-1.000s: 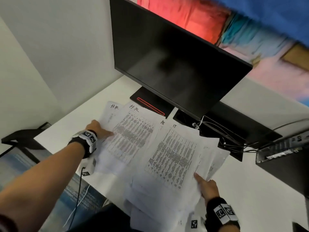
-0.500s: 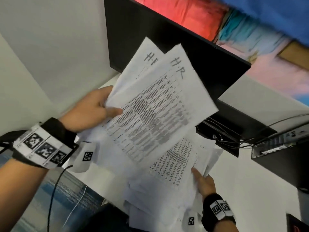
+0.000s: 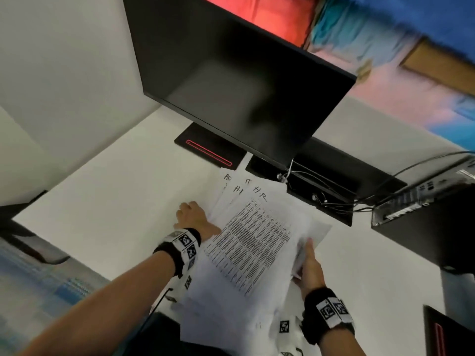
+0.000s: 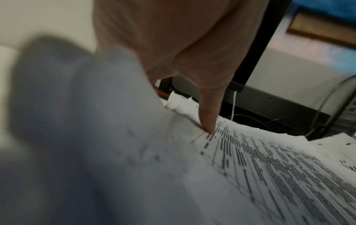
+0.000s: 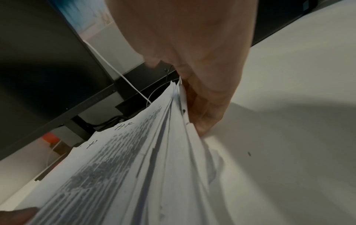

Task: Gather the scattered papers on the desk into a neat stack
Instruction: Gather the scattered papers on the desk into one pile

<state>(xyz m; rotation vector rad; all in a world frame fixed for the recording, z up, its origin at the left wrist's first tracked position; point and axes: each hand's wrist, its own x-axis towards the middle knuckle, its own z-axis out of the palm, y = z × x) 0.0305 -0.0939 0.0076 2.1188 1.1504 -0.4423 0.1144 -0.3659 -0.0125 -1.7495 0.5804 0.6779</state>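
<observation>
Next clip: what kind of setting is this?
Most likely an office workstation: a dark monitor on a white desk, printed sheets marked "H.R" and "IT", and cabled computer hardware at the right.

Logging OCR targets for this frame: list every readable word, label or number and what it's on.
"H.R", handwritten, top corner of the top sheet.
"H", rest covered, on the sheet under it.
"IT", on a lower sheet.
"AD", partly covered, on the sheet farthest left.
Printed rows on the top sheet: too small and blurred.
Wristband markers: patterns, no text.
</observation>
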